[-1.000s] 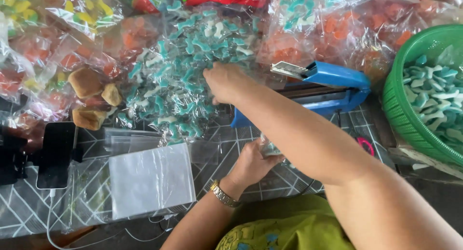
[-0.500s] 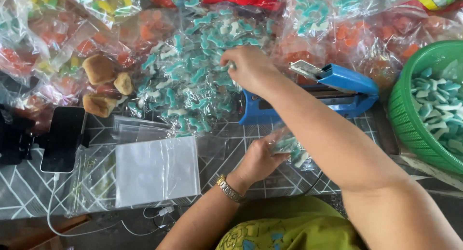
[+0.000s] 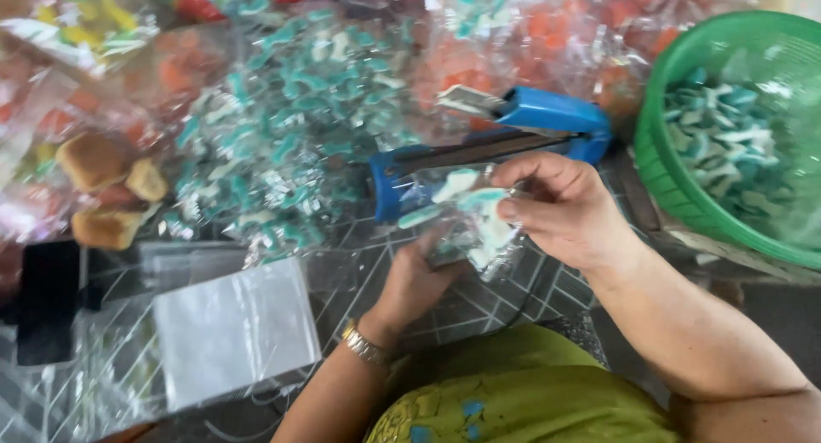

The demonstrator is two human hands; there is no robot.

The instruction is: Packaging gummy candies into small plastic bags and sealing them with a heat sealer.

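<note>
Both hands [image 3: 564, 208] pinch candy bag [image 3: 466, 221] between fingers [image 3: 534, 208].

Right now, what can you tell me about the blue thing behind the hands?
The sealer is a blue, plastic-looking tool with a long base and a hinged arm on top. The arm is lifted a little at the left, so a dark gap shows between arm and base. It lies slanted on the patterned table, with packed bags of sweets behind it and a green basket to its right. A clear bag of teal and white sweets, held by both hands, is in front of it, partly covering the base.
</note>
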